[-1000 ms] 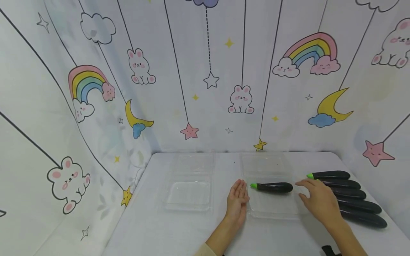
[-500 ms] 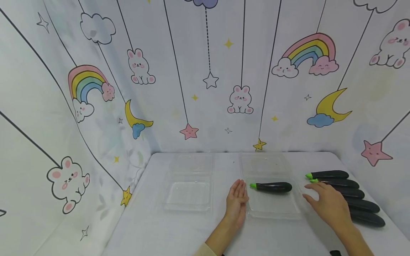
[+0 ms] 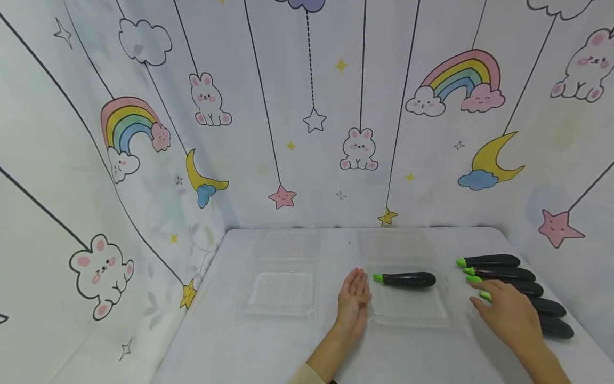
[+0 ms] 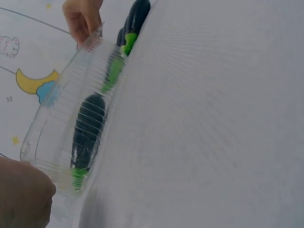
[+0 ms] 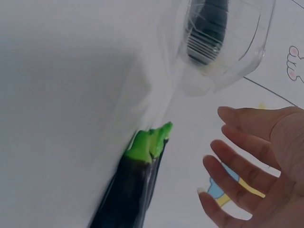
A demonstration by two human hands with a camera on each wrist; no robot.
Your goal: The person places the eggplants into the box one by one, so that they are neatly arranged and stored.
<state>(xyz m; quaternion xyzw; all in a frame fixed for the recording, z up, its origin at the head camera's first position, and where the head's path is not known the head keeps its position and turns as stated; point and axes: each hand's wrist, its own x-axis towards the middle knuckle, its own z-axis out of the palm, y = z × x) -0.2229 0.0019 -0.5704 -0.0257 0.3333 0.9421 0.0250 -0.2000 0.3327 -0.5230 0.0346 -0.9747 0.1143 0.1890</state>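
A clear plastic box [image 3: 408, 316] stands open, its lid folded back, with one dark eggplant [image 3: 409, 280] lying across it, green stem to the left. My left hand [image 3: 352, 305] rests along the box's left wall, fingers straight and together. On the right, several eggplants [image 3: 491, 261] lie in a row, green stems pointing left. My right hand [image 3: 510, 314] hovers over the stem ends of the nearer ones and partly hides them. In the right wrist view its fingers [image 5: 240, 161] are spread and loosely bent, holding nothing, beside the green stems [image 5: 149, 142].
A second clear plastic box [image 3: 283, 293], lid also laid back, stands on the left of the white table [image 3: 230, 346]. A patterned cloth wall [image 3: 297, 170] with rabbits and rainbows rises behind the table and along its sides.
My right hand has moved right, away from the box with the eggplant and over the row. The left hand stays at the box wall, and the eggplant inside lies still.
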